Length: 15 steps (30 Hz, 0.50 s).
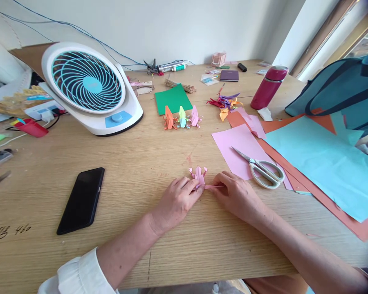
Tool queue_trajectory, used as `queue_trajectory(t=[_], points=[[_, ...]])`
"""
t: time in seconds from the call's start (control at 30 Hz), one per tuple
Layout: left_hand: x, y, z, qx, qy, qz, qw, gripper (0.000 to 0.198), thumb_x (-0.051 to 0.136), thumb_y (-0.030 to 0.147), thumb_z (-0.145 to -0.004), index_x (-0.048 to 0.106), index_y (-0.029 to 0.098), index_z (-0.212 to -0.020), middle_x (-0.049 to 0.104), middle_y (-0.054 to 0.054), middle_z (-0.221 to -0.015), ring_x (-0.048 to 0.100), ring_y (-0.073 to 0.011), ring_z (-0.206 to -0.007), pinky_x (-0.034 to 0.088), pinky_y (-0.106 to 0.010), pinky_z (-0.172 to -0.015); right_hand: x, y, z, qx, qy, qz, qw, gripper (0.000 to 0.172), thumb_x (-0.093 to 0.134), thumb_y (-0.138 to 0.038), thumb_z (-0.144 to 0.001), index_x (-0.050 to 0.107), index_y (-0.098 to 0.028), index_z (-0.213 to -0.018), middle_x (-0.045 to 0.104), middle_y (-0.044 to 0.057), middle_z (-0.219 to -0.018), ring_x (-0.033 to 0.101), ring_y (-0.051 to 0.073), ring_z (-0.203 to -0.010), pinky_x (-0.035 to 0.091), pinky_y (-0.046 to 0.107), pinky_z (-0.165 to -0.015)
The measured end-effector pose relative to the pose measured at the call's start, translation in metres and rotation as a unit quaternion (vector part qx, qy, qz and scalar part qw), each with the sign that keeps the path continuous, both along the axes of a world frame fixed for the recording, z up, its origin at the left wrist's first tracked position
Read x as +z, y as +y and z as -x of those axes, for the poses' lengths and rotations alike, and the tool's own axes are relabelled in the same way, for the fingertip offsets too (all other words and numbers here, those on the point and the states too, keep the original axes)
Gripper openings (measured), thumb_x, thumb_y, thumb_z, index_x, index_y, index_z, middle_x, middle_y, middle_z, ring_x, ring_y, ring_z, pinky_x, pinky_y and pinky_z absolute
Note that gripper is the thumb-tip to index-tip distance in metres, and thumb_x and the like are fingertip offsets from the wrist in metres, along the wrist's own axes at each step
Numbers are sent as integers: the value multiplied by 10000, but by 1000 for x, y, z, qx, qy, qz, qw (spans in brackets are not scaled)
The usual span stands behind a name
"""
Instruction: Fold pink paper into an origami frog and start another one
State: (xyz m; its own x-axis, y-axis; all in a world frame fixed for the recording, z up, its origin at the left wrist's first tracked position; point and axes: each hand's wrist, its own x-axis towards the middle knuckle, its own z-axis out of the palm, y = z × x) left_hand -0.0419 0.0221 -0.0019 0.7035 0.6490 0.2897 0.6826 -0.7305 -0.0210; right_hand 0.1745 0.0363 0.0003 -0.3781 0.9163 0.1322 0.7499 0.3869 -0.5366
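Observation:
A small pink origami figure [198, 174] with curled limbs lies on the wooden table between my hands. My left hand [178, 199] is closed on its body, thumb and fingers pinching near its lower end. A thin pink limb of the figure [211, 186] stretches to the right, and my right hand [234, 192] pinches the far part of it. My fingers hide some of the folds. Farther up stand three finished-looking figures of like shape: an orange one [169, 118], a green-yellow one [182, 117] and a pink one [195, 116].
Scissors [265, 169] lie on a pink sheet [233, 143] to the right, beside a large light-blue sheet [325, 163]. A black phone [81, 201] rests at left, below a white fan [88, 83]. Behind are a green sheet [172, 99], a red flask [269, 87] and a teal bag [334, 92].

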Motion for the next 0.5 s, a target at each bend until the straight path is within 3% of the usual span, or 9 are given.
queue_trajectory(t=[0.2,0.5], points=[[0,-2,1,-21,14,12,1000,343,413,109,-994,536,139,-1312,556,-140,-1355,556,-230,-1124,479,-383,-952,3,0,0,-23,105,75,991,49,594,-241,-878,548,-222,-881,611,-38,-703,551,130,-608,411,247,-586],[2,-2,-1,-34,42,12,998,372,376,123,-1001,505,123,-1350,636,-134,-1235,588,-246,-1031,490,-406,-855,-4,4,1,-34,74,31,996,148,534,-132,-835,564,-208,-958,613,-9,-752,570,150,-662,424,266,-620]])
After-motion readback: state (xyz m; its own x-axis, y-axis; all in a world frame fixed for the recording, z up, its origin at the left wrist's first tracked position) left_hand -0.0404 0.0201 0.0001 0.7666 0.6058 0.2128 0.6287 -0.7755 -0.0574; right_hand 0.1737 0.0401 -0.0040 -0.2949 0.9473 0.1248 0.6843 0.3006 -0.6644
